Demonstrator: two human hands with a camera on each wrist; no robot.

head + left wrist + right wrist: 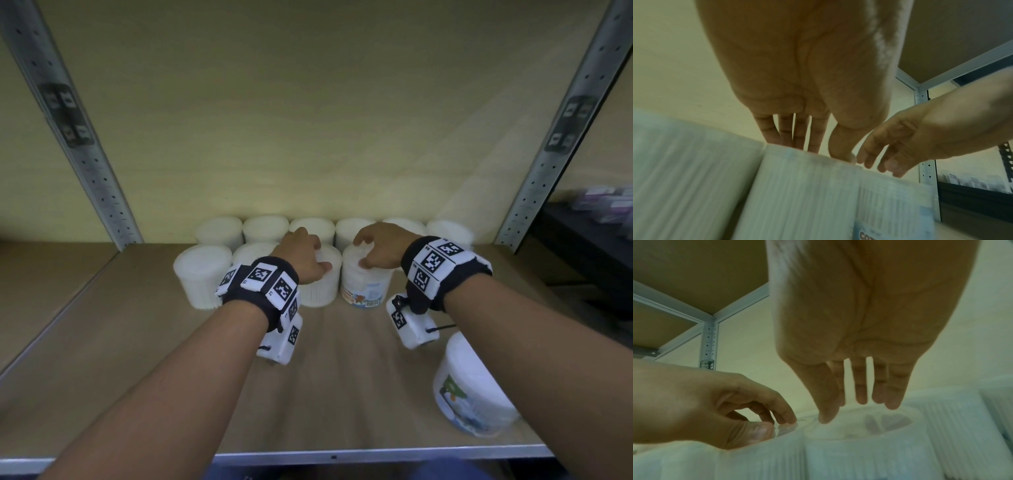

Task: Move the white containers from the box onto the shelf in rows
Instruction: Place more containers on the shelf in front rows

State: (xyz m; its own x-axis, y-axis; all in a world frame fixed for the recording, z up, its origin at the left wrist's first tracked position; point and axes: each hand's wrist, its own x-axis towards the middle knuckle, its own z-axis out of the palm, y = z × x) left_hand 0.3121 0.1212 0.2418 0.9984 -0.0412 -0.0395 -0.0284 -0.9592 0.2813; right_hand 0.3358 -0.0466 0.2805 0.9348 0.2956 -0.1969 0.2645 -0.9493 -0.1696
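Left hand (303, 257) is gripping a white ribbed plastic tub (322, 291) from above, right hand (380, 245) is gripping the neighbouring labelled white tub (366, 284), print legible only as "CO".

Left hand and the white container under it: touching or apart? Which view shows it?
Touching. Right wrist view: left hand pinches the rim of the white container with thumb and fingertips.

Dim, greenish light is seen throughout; shelf posts (90, 164) are bowed at ten and two o'clock; containers (807, 194) are smeared by motion blur at six.
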